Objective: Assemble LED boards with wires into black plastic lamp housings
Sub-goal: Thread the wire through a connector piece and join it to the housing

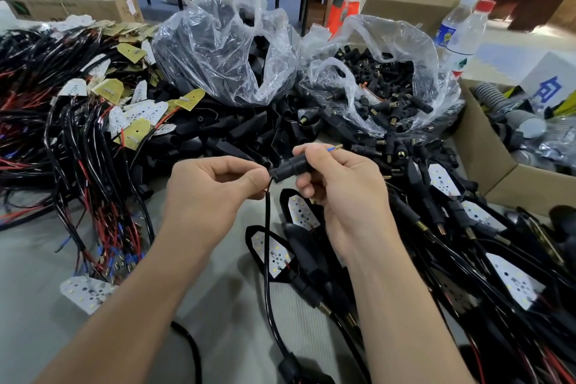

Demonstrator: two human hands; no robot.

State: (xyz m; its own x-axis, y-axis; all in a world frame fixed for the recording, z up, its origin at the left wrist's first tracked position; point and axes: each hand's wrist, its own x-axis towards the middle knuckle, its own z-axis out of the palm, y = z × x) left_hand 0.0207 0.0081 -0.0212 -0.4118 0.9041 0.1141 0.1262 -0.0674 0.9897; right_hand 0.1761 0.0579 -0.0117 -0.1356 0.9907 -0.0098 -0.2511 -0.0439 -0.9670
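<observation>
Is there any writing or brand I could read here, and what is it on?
Nothing reads clearly.
White box: large blue sign, cut off, unreadable.
Water bottles: labels blurred.
Cardboard box, far left: green mark and sticker, blurred.
LED boards: print too small.

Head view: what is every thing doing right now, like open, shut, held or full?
left hand, pinches the black cable.
right hand, grips the black sleeve.
black sleeve, held up, cable hanging from its end.
blue wire, sticking out of the right hand.
left bag, open, holds black parts.
right bag, open, holds black connectors.
bottles, upright, capped.
cardboard box, open.
</observation>
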